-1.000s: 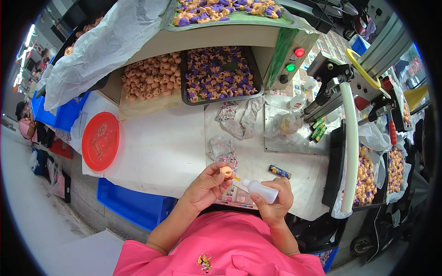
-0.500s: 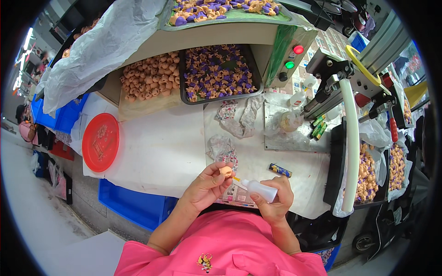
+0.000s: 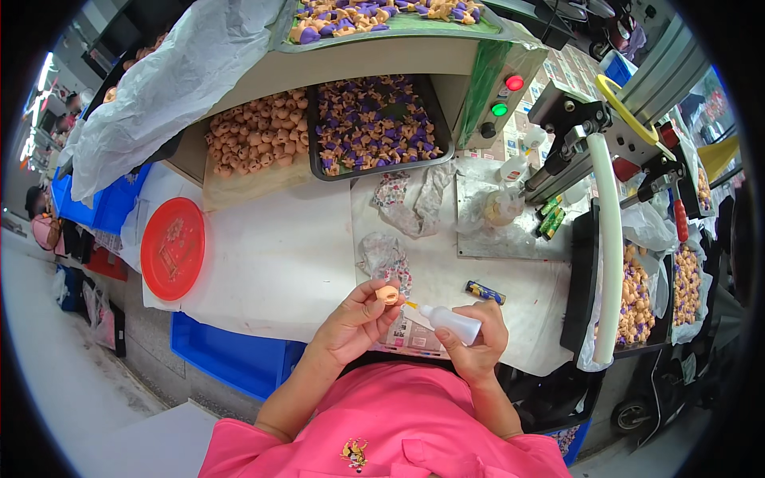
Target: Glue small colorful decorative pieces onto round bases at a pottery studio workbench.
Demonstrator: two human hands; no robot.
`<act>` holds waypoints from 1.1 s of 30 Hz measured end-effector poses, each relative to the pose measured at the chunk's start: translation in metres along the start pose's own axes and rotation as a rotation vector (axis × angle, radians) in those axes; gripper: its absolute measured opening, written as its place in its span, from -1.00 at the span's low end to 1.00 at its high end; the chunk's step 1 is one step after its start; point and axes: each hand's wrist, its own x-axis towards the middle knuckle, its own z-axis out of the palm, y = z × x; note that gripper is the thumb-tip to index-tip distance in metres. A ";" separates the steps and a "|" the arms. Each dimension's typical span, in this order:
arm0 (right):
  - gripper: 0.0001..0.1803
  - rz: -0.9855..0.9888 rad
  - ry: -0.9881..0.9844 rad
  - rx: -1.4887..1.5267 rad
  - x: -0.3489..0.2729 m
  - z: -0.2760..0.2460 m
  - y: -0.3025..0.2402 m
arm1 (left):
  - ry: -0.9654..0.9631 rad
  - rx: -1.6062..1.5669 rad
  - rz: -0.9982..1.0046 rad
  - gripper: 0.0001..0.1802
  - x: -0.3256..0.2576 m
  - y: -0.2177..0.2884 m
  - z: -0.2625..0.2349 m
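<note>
Pinched in the fingers of my left hand [image 3: 347, 325] is a small peach-coloured hollow doll head [image 3: 387, 295], its opening turned to the right. My right hand [image 3: 481, 347] is wrapped round a white squeeze bottle [image 3: 453, 323] that lies tilted, its thin yellow tip toward the doll head. The tip ends just below and right of the head, close to my left fingers; whether it touches them I cannot tell. Beyond my hands is a crumpled flower-patterned cloth [image 3: 384, 256]. A dark blue tube-shaped thing [image 3: 484, 292] lies beyond the bottle.
Doll heads [image 3: 259, 131] are piled under the shelf, beside a dark tray [image 3: 451, 150] of peach-and-purple figure parts. A red round lid or plate [image 3: 197, 247] lies at left. At right stand a metal press with a white tube [image 3: 607, 255] and black bins. A blue bin [image 3: 231, 354] sits below the table's edge.
The doll head has turned slightly in my left fingers, showing more of its opening. The bottle tip has moved a little right, away from the head. Both hands keep their hold.
</note>
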 end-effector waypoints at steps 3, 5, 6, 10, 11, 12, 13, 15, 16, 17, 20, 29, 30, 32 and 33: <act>-0.67 0.003 0.026 0.018 0.000 0.010 0.003 | 0.028 -0.021 -0.007 -0.68 -0.005 0.007 -0.004; -0.67 0.009 0.048 0.041 0.001 0.021 0.007 | 0.045 -0.017 -0.008 -0.66 -0.009 0.013 -0.009; -0.66 0.023 0.044 0.024 0.004 0.029 0.008 | 0.044 -0.031 -0.008 -0.66 -0.012 0.016 -0.013; -0.66 0.190 -0.046 -0.003 0.005 0.067 0.018 | 0.025 -0.036 0.000 -0.67 -0.025 0.029 -0.018; -0.67 0.269 -0.099 -0.011 0.005 0.076 0.019 | 0.019 -0.036 0.003 -0.67 -0.029 0.031 -0.019; -0.68 0.262 -0.149 -0.037 0.005 0.083 0.022 | 0.025 -0.041 0.015 -0.68 -0.033 0.033 -0.019; -0.68 0.254 -0.148 -0.038 0.005 0.089 0.024 | 0.031 -0.046 0.030 -0.69 -0.038 0.037 -0.020; -0.69 0.159 -0.219 -0.170 0.009 0.098 0.023 | 0.006 -0.058 0.042 -0.69 -0.046 0.043 -0.025; -0.69 0.213 -0.261 -0.165 0.013 0.100 0.018 | -0.010 -0.074 0.051 -0.69 -0.051 0.047 -0.029; -0.69 0.205 -0.261 -0.167 0.020 0.103 0.013 | -0.017 -0.074 0.056 -0.69 -0.057 0.051 -0.031; -0.68 -0.067 -0.188 -0.162 0.050 0.116 -0.001 | 0.010 -0.110 0.087 -0.70 -0.073 0.063 -0.035; -0.81 -0.431 -0.233 -0.363 0.203 0.212 0.010 | -0.004 -0.119 0.125 -0.71 -0.118 0.078 -0.028; -0.79 -0.263 -0.377 -0.492 0.211 0.221 0.011 | -0.002 -0.116 0.125 -0.71 -0.124 0.080 -0.027; -0.73 -0.159 -0.564 -0.473 0.229 0.236 0.015 | -0.003 -0.116 0.138 -0.70 -0.135 0.084 -0.024; -0.73 -0.168 -0.559 -0.473 0.234 0.238 0.017 | -0.010 -0.112 0.143 -0.70 -0.139 0.086 -0.024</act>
